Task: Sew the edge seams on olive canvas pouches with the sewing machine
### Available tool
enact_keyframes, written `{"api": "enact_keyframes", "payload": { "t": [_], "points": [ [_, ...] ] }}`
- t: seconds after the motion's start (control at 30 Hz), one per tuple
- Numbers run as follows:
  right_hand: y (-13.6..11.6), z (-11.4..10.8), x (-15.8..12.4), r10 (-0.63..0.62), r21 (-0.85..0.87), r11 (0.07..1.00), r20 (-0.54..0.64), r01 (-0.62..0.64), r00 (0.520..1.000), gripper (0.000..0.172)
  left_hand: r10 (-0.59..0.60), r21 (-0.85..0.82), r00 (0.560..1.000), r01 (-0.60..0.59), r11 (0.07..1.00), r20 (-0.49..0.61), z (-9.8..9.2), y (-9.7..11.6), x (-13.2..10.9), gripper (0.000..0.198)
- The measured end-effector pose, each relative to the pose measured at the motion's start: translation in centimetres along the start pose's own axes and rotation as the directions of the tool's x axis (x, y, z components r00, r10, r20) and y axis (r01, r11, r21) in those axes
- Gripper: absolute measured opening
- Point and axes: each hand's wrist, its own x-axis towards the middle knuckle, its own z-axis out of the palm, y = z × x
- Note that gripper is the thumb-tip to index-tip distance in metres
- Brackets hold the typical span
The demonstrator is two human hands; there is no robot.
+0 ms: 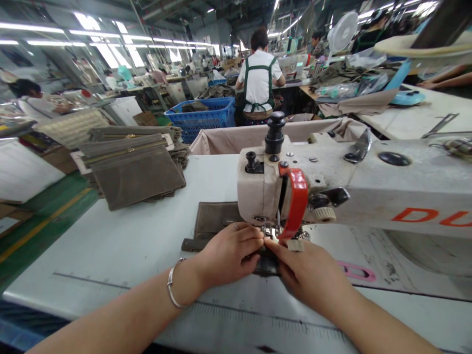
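A dark brown fabric piece (214,216) lies flat under the head of a white sewing machine (354,182) with a red guard. My left hand (234,250) has its fingers pressed together on the piece, just left of the needle area. Opposite it, my right hand (313,270) holds the near part of the same piece, its index fingertip close to my left fingertips by the presser foot. A small beige tab sits on a right finger. The fabric between my hands is partly hidden by them.
A stack of brown zippered pieces (136,172) rests at the table's left. Behind the machine is a cloth-lined bin (221,140), then a blue crate (206,115) and a seated person (258,73). A pink item (357,271) lies right of my right hand.
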Motion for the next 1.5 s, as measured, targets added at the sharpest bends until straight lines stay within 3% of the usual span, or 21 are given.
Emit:
{"api": "enact_keyframes", "payload": {
  "t": [0.1, 0.2, 0.33, 0.5, 0.67, 0.83, 1.03, 1.27, 1.5],
  "points": [
    [0.0, -0.1, -0.1, -0.005, 0.042, 0.999, -0.045, 0.007, 0.999, 0.03, -0.002, -0.011, 1.0, 0.003, 1.0, 0.019, -0.1, -0.6, -0.1, 0.024],
    [0.1, -0.4, -0.2, 0.033, 0.063, 0.998, -0.172, -0.023, 0.985, 0.022, 0.021, -0.01, 1.0, -0.022, 1.0, -0.017, -0.2, -1.6, -0.6, 0.024],
    [0.6, -0.8, 0.0, 0.053, -0.042, 0.997, -0.283, -0.067, 0.958, 0.011, 0.017, -0.066, 0.996, -0.023, 0.998, -0.09, -0.5, -2.8, -1.2, 0.021],
    [0.8, -0.8, 0.2, 0.072, -0.152, 0.982, -0.231, -0.109, 0.97, 0.022, 0.0, -0.089, 0.993, -0.01, 0.996, -0.114, -0.2, -2.1, -1.2, 0.015],
    [0.4, -0.4, 0.1, -0.041, 0.046, 0.997, -0.264, 0.055, 0.964, 0.009, -0.02, -0.014, 0.988, 0.018, 1.0, -0.153, 0.4, 0.1, -0.8, 0.015],
    [0.0, 0.4, 0.1, -0.084, 0.13, 0.984, -0.266, 0.122, 0.96, 0.017, -0.001, 0.005, 0.98, 0.002, 1.0, -0.199, 0.7, 1.0, -0.4, 0.014],
    [0.3, 0.5, 0.4, -0.106, 0.089, 0.987, -0.289, 0.137, 0.952, 0.018, 0.001, 0.053, 0.98, 0.009, 0.999, -0.2, 1.1, 0.6, 0.1, 0.022],
    [1.0, 1.1, 1.2, -0.095, -0.03, 0.995, -0.297, 0.09, 0.95, 0.024, -0.119, 0.019, 0.978, 0.125, 0.992, -0.172, 1.5, -0.5, 0.8, 0.01],
    [1.0, 1.4, 1.5, -0.071, -0.06, 0.997, -0.289, 0.056, 0.955, 0.026, -0.158, 0.005, 0.97, 0.162, 0.987, -0.184, 1.8, -0.9, 0.9, 0.01]
  ]
}}
